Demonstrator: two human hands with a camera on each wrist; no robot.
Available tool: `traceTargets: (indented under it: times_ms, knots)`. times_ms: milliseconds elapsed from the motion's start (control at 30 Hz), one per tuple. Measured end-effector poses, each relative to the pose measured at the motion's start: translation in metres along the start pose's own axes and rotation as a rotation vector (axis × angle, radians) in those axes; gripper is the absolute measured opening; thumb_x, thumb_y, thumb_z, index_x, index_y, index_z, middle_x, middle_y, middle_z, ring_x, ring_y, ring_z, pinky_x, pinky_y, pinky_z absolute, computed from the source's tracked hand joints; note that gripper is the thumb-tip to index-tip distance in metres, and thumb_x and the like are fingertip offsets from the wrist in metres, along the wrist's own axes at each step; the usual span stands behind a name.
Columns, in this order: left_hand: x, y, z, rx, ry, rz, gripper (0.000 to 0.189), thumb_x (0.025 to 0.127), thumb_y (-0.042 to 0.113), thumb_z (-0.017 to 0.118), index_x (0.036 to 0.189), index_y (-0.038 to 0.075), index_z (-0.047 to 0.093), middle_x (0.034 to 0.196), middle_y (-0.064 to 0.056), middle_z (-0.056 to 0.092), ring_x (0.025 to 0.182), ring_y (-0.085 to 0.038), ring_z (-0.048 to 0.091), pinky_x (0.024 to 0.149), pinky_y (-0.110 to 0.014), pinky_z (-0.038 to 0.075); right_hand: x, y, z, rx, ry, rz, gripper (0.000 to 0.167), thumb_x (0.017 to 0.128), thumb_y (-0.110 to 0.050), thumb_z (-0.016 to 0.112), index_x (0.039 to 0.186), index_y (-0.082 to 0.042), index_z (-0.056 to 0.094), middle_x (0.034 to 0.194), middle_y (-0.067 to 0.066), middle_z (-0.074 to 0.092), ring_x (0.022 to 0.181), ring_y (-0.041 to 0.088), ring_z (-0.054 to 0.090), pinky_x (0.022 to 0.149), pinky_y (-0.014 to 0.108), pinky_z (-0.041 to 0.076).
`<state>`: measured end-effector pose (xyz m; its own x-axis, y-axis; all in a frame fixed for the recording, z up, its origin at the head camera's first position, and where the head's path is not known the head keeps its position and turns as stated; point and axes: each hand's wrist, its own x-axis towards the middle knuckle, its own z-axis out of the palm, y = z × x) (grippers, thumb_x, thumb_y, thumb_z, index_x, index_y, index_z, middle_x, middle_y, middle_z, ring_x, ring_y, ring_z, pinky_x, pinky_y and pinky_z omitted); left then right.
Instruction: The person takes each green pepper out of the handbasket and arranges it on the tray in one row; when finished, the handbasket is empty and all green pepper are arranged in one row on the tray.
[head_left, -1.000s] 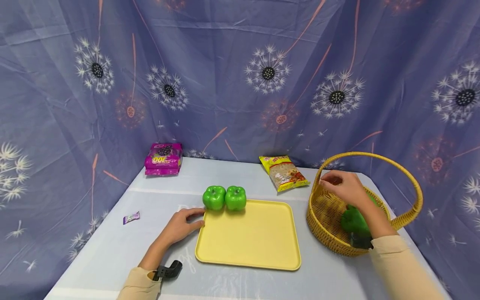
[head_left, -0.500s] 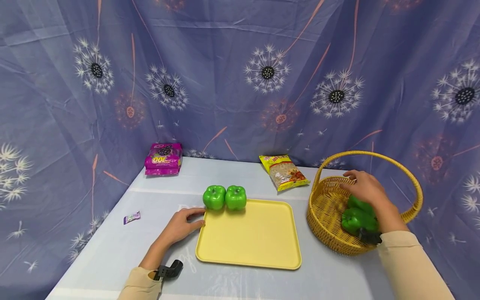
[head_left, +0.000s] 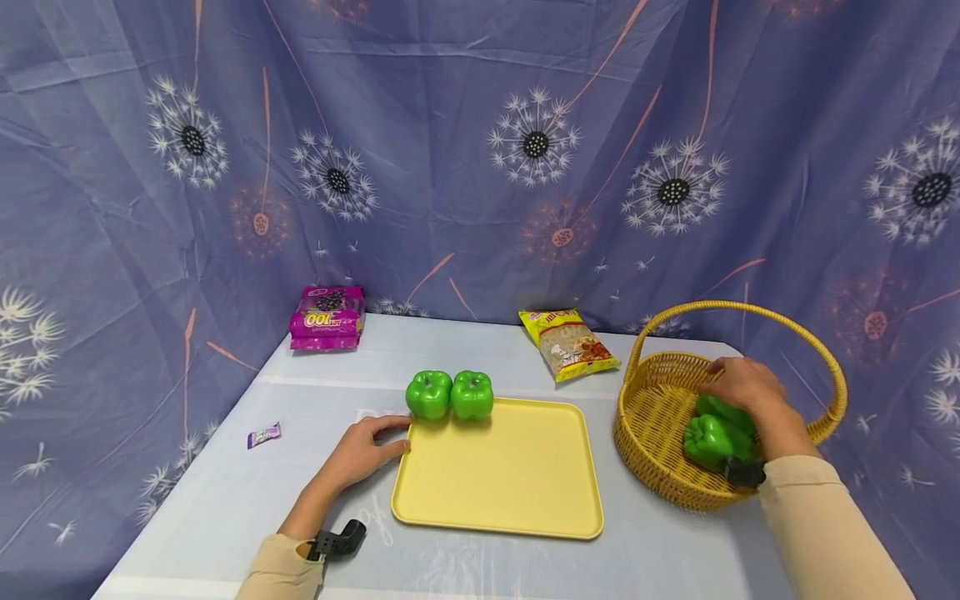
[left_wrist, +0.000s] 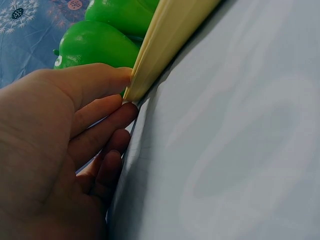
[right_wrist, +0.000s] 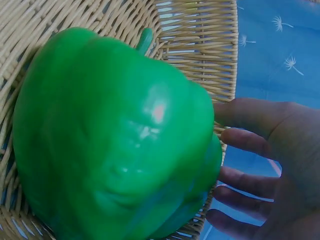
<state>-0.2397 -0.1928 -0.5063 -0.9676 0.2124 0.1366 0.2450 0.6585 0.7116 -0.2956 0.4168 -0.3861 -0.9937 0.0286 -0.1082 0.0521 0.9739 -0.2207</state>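
Observation:
My left hand (head_left: 365, 450) touches the left rim of a yellow tray (head_left: 510, 475), with thumb and fingertips against its edge. Two green bell peppers, a left one (head_left: 429, 396) and a right one (head_left: 472, 397), stand side by side at the tray's back left corner. On the right, my right hand (head_left: 746, 389) is inside a wicker basket (head_left: 652, 471), over the far side of the green bell peppers (head_left: 712, 442) lying there. The right wrist view shows a large bell pepper (right_wrist: 115, 135), with the spread, slightly bent fingers (right_wrist: 245, 142) beside a second, partly hidden one.
The basket's tall handle (head_left: 742, 308) arches above the right hand. A yellow snack bag (head_left: 568, 344) lies at the back, and a purple packet (head_left: 327, 319) stands at the back left. A small purple wrapped sweet (head_left: 264, 435) lies on the left of the table.
My right hand has moved right, then lowered further into the basket toward the bell peppers. My left hand stays at the tray's edge.

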Motion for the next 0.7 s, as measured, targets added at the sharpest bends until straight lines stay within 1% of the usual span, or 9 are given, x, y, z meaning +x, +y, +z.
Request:
traceTargets:
  times_ms: [100,167,300,400,467,567,700]
  knots:
    - [-0.0004,-0.0003,0.0002,-0.003,0.005,0.005,0.039,0.084,0.029,0.075,0.121,0.018,0.069,0.118,0.002,0.066,0.112,-0.026,0.057,0.094,-0.048,0.045,-0.0008,0.002,0.0012,-0.006,-0.003,0.007,0.066,0.084,-0.049,0.067,0.127,0.0,0.056,0.126,0.037,0.045,0.103,0.059,0.043,0.069,0.067,0.042]
    - [-0.0006,-0.0007,0.0003,-0.001,0.005,-0.001,0.039,0.083,0.03,0.075,0.12,0.019,0.069,0.117,0.003,0.066,0.112,-0.025,0.057,0.094,-0.047,0.045,-0.0021,0.0032,0.0029,-0.01,-0.021,0.007,0.064,0.083,-0.049,0.068,0.125,-0.001,0.058,0.124,0.037,0.046,0.1,0.057,0.046,0.067,0.064,0.043]
    - [0.0017,-0.0009,0.0004,0.001,0.002,-0.006,0.039,0.083,0.031,0.075,0.12,0.022,0.069,0.118,0.005,0.065,0.112,-0.023,0.056,0.095,-0.045,0.045,-0.0023,0.0047,0.0026,-0.02,-0.046,0.004,0.057,0.082,-0.044,0.069,0.119,-0.002,0.062,0.116,0.033,0.053,0.088,0.047,0.052,0.061,0.053,0.045]
    - [0.003,-0.001,0.0007,0.0,-0.001,0.011,0.039,0.084,0.03,0.075,0.121,0.021,0.069,0.119,0.004,0.065,0.113,-0.024,0.056,0.095,-0.046,0.045,-0.003,0.0059,0.0055,-0.013,-0.025,-0.004,0.05,0.082,-0.04,0.071,0.113,-0.002,0.065,0.11,0.03,0.057,0.082,0.039,0.053,0.058,0.046,0.045]
    - [0.0032,-0.0007,0.0005,-0.002,0.004,0.018,0.038,0.084,0.03,0.075,0.121,0.02,0.069,0.119,0.003,0.065,0.113,-0.025,0.056,0.094,-0.046,0.045,-0.0025,0.0055,0.0061,-0.011,-0.003,-0.015,0.047,0.082,-0.038,0.072,0.11,-0.002,0.066,0.108,0.028,0.058,0.081,0.037,0.054,0.058,0.045,0.044]
    - [0.0025,0.0,-0.0002,-0.003,0.005,0.011,0.038,0.084,0.03,0.075,0.12,0.02,0.069,0.119,0.003,0.065,0.113,-0.026,0.056,0.094,-0.046,0.045,-0.0023,0.0032,0.006,-0.015,0.014,-0.027,0.046,0.08,-0.037,0.073,0.109,-0.002,0.066,0.105,0.028,0.058,0.081,0.038,0.054,0.059,0.045,0.044]
    - [0.0018,-0.0012,0.0001,0.008,-0.003,0.005,0.038,0.084,0.03,0.075,0.121,0.021,0.069,0.119,0.003,0.065,0.113,-0.025,0.056,0.094,-0.046,0.045,-0.0039,-0.0018,0.0066,-0.021,0.021,-0.034,0.051,0.079,-0.039,0.073,0.112,-0.001,0.064,0.107,0.03,0.057,0.087,0.046,0.053,0.065,0.053,0.044]
